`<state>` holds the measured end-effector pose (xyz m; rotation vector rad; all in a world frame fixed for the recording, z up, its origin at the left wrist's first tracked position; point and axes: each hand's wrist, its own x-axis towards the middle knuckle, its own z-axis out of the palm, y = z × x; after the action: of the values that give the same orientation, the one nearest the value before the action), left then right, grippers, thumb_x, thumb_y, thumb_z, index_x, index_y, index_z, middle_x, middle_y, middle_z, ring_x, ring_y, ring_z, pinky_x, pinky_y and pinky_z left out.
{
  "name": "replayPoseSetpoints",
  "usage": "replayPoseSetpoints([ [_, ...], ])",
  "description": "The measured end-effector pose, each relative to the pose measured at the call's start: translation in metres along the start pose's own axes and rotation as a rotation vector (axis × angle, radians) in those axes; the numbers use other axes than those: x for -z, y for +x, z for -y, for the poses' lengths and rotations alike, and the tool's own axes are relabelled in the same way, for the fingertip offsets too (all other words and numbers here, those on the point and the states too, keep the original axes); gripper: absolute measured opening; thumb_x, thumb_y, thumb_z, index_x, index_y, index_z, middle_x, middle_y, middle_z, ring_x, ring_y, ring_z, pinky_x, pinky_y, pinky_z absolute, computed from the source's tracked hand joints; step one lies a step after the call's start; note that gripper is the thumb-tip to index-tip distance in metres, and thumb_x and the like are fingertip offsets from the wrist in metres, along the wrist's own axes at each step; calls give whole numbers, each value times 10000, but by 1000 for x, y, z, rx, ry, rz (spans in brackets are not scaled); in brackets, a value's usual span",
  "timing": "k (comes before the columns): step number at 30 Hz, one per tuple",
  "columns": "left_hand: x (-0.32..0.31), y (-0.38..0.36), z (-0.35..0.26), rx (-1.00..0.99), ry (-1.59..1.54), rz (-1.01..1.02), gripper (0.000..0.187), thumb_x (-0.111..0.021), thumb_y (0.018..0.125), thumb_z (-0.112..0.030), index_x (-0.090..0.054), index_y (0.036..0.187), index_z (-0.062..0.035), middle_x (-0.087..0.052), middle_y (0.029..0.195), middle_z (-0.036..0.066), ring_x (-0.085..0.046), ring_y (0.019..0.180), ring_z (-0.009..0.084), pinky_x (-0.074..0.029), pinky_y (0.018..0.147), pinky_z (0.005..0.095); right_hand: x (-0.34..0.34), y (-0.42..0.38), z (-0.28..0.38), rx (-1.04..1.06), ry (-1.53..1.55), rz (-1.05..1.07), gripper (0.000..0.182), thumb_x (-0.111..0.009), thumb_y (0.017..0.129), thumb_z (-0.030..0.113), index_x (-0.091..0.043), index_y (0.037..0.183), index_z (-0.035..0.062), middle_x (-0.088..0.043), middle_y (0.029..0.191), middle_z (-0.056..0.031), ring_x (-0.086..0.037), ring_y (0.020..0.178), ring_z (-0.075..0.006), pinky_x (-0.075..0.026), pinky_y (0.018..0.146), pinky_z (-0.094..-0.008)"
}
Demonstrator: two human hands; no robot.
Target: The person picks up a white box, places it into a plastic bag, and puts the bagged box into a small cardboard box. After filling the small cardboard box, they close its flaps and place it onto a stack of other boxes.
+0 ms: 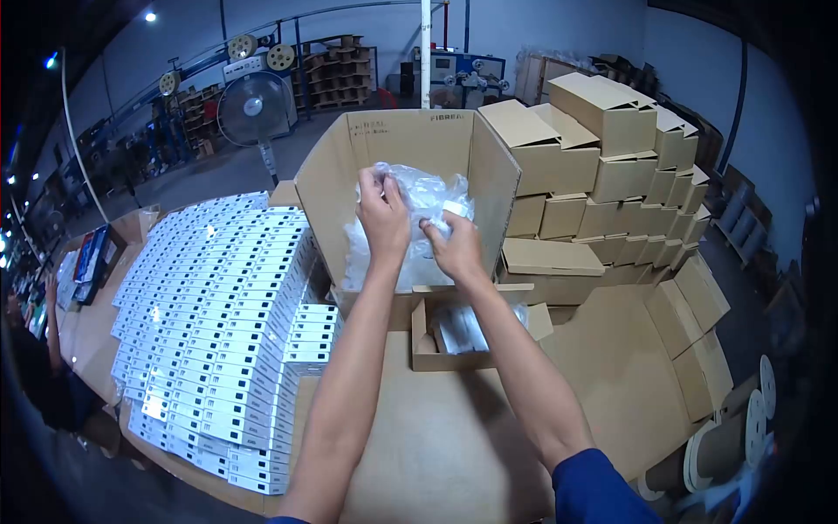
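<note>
Both hands are raised in front of a large open carton that has clear plastic bags in it. My left hand pinches the upper edge of a clear plastic bag, its fingers curled. Lower and to the right, my right hand is closed on the same bag, thumb on the near side. Something white shows at the right fingertips, partly covered by film. Below the forearms, a small open carton sits on the table with plastic-wrapped pieces inside.
Stacked white labelled boxes cover the left of the cardboard-topped table. Brown cartons are piled at the right. Spools stand at the lower right edge, a fan behind. Another person is at far left.
</note>
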<state>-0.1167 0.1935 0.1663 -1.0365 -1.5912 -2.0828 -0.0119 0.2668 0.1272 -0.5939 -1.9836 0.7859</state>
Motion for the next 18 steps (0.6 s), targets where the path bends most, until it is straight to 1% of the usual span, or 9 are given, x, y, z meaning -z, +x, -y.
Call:
replayPoseSetpoints([
  [1, -6, 8, 9, 36, 14, -11, 79, -532, 1036, -39, -558, 1091, 12, -653, 820, 93, -652, 732, 141, -507, 681, 326, -5, 8, -4, -63, 53, 35, 330, -805, 862, 244, -731, 1041, -23, -696, 974, -308, -618, 1052, -484, -497, 962, -489],
  [4, -9, 36, 26, -99, -48, -65, 71, -538, 1031, -40, -560, 1075, 11, -617, 762, 67, -629, 696, 134, -487, 652, 322, -11, 24, -17, 151, -160, -105, 245, -756, 899, 188, -741, 1015, -26, -692, 953, -330, -608, 1059, -511, -485, 988, -498],
  [8, -3, 64, 18, -88, 73, -36, 98, -580, 1018, -94, -596, 1061, -8, -661, 777, 136, -668, 715, 236, -498, 676, 376, -10, 56, -50, -84, -271, 125, 526, -823, 837, 385, -719, 1168, -11, -713, 1113, -291, -634, 1131, -470, -459, 1075, -490],
  [9, -1, 68, 14, -61, 88, 3, 104, -590, 1014, -101, -611, 1060, -10, -668, 797, 152, -677, 747, 245, -499, 681, 376, -1, 55, -40, -98, -347, 191, 655, -843, 800, 475, -701, 1215, -12, -700, 1186, -267, -644, 1159, -417, -494, 1045, -474],
  [12, 9, 65, 4, -102, 150, 100, 132, -608, 1007, -120, -615, 1062, -1, -668, 804, 152, -680, 765, 237, -503, 688, 381, 23, 64, -20, -75, 94, 148, 579, -827, 834, 406, -697, 1222, -4, -677, 1238, -273, -640, 1189, -381, -528, 1012, -455],
  [13, 14, 64, 8, 5, 152, 198, 109, -616, 1021, -114, -611, 1057, -12, -649, 809, 23, -547, 719, 64, -436, 653, 258, 26, 64, -15, 2, 245, 135, 490, -789, 870, 300, -686, 1247, 4, -667, 1240, -221, -666, 1117, -298, -575, 943, -408],
  [16, 28, 36, -5, -4, -46, 336, 101, -613, 1030, -110, -600, 1054, -12, -596, 813, -23, -487, 726, 25, -395, 638, 214, 53, 38, 16, -111, 798, 318, 435, -765, 896, 229, -677, 1255, 0, -664, 1167, -139, -675, 1009, -208, -602, 863, -352],
  [17, 35, 28, -11, 20, 23, 358, 84, -602, 1038, -101, -592, 1045, -18, -556, 797, -52, -468, 718, 9, -374, 632, 193, 65, 28, 26, -166, 998, 430, 430, -777, 908, 241, -676, 1246, -5, -637, 1118, -95, -655, 970, -156, -612, 803, -313],
  [18, 40, 19, -19, 66, -20, 377, 78, -603, 1038, -101, -593, 1044, -23, -551, 799, -55, -463, 717, 6, -373, 632, 192, 72, 17, 36, -139, 865, 405, 425, -780, 909, 250, -680, 1232, -7, -641, 1106, -93, -652, 981, -152, -609, 790, -308],
])
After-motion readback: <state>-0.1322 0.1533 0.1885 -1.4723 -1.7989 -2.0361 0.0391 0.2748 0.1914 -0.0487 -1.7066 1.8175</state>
